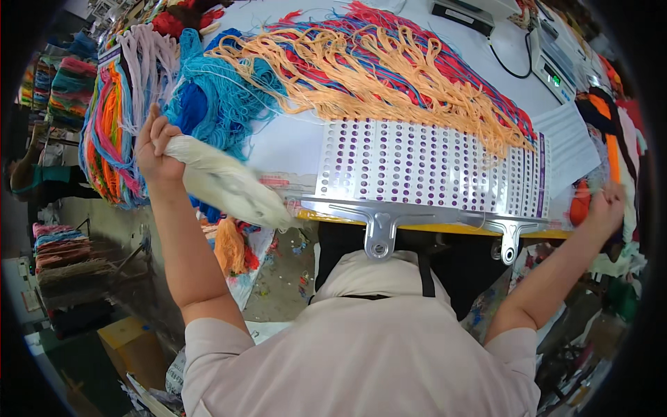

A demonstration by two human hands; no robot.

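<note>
My left hand (160, 147) is raised at the left side of the table, its fingers closed round one end of a cream skein of thread (226, 182). The loose end of that skein is smeared by motion and hangs toward the table's front edge. Far out on the right, my right hand (608, 207) is curled beside hanging bundles of thread; whatever lies in its fingers I cannot make out. Between my hands lie white cards with rows of purple-marked holes (424, 170). Two metal clips (379, 240) grip their near edge. Peach thread (396, 69) spreads along the cards' far edge.
Red and blue threads (455, 73) lie beyond the peach ones. Tangled turquoise thread (219, 90) and multicoloured hanks (111, 132) crowd the left. At the back right stand a device with a lit display (552, 75) and its black cable (511, 68). Another person (42, 181) is at far left.
</note>
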